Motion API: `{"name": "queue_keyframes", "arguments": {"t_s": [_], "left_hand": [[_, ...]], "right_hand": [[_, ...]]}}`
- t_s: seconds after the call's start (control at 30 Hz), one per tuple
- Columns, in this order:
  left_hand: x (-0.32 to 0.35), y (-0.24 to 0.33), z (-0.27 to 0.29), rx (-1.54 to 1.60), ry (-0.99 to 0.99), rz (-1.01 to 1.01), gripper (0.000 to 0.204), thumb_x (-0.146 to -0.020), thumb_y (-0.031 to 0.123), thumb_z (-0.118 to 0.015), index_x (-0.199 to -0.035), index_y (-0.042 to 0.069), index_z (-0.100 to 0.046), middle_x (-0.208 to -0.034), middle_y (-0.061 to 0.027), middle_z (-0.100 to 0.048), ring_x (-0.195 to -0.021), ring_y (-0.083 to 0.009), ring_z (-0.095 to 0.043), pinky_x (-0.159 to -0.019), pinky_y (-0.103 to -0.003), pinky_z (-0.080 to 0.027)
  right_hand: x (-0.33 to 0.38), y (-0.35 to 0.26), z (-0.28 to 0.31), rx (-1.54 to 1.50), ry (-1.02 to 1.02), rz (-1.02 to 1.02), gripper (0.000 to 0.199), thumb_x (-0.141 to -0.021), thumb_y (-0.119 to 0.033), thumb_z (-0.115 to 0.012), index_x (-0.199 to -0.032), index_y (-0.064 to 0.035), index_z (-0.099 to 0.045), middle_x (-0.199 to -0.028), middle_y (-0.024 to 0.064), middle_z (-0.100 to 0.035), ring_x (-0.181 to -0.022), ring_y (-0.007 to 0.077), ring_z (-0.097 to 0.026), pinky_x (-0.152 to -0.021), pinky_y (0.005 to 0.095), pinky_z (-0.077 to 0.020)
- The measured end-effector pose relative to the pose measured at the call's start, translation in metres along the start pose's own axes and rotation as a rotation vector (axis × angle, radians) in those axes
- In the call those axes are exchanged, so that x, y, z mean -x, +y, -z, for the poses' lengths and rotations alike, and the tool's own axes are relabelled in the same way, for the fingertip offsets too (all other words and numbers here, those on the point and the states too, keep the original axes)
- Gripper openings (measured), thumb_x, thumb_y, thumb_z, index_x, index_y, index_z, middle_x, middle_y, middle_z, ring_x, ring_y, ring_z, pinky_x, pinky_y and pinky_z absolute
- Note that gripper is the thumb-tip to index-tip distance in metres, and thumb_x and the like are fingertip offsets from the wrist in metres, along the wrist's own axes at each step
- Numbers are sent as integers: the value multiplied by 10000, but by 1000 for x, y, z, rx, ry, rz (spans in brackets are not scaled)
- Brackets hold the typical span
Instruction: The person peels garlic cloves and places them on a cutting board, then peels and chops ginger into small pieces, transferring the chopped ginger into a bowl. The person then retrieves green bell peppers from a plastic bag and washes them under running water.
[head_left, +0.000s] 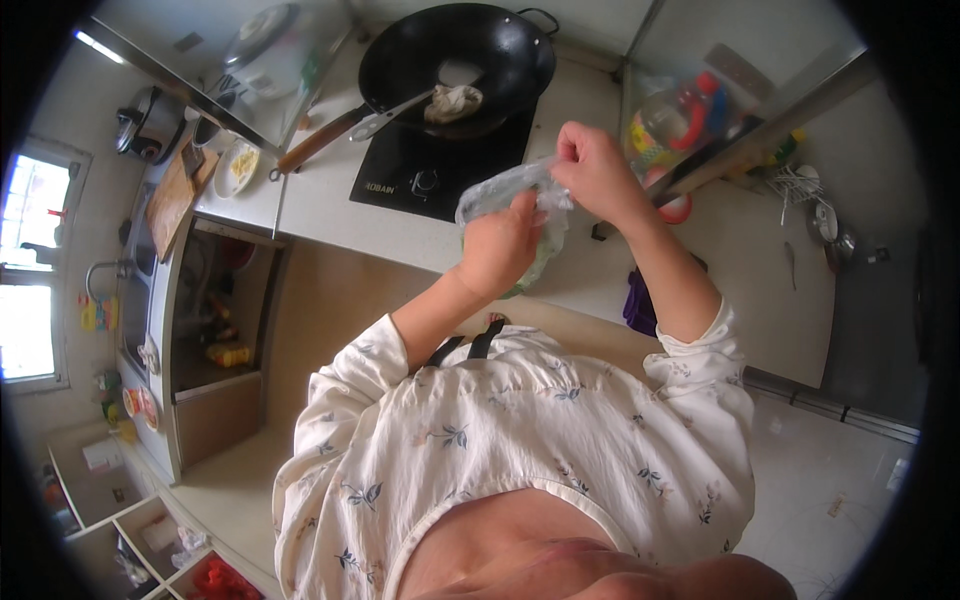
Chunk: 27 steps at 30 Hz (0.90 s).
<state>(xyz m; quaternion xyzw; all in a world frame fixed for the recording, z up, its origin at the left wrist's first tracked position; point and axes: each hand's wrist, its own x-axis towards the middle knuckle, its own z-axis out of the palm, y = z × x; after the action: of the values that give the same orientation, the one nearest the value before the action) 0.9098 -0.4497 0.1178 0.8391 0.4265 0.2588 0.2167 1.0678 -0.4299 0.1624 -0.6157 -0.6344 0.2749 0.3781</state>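
Note:
A clear plastic bag point(495, 188) with something pale green in its lower part hangs between my hands, in front of the cooktop. My left hand point(500, 245) is closed round the bag's gathered side. With thumb and fingers pinched together, my right hand point(592, 172) grips the bag's upper right edge. Behind them a black wok point(400, 65) sits on the black induction cooktop point(400, 182). Inside the wok lie a crumpled pale cloth point(453, 103) and the end of a spatula point(375, 126), whose handle leans over the rim. What exactly fills the bag is hard to make out.
Left of the cooktop stand a plate of yellow pieces point(237, 170) and a wooden cutting board point(178, 195). Glass panels with metal frames flank the cooktop. Bottles with red tops point(700, 100) stand to the right. A dark purple cloth point(640, 303) hangs at the counter's front edge.

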Motion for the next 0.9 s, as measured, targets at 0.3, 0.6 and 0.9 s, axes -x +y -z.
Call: {"name": "queue_keyframes", "arguments": {"t_s": [0.3,0.6,0.9], "left_hand": [[15,-35,36,-100,-123,-710,173,-647,45,-578,-816,77,-556,-555,-39,-484,-513,-229,-515,-567,-328,-448],[24,-41,65,-426,-109,-582,148,-640,83,-587,-758,169,-608,-609,48,-474,-700,-120,-513,-1001,-555,-179],[30,-27,68,-375,-140,-596,107,-647,109,-618,-750,133,-601,-613,25,-475,-671,-150,-507,-919,-465,-330]], "right_hand": [[-21,30,12,373,356,119,55,-688,-43,-511,-715,-26,-467,-624,188,-524,-634,408,-510,-541,442,-398],[-8,-19,20,335,315,335,127,-682,-99,-598,-782,-36,-550,-691,133,-555,-671,344,-551,-593,412,-439],[23,-23,-36,655,-688,68,141,-702,7,-516,-805,24,-611,-842,182,-606,-805,302,-601,-687,341,-490]]}}
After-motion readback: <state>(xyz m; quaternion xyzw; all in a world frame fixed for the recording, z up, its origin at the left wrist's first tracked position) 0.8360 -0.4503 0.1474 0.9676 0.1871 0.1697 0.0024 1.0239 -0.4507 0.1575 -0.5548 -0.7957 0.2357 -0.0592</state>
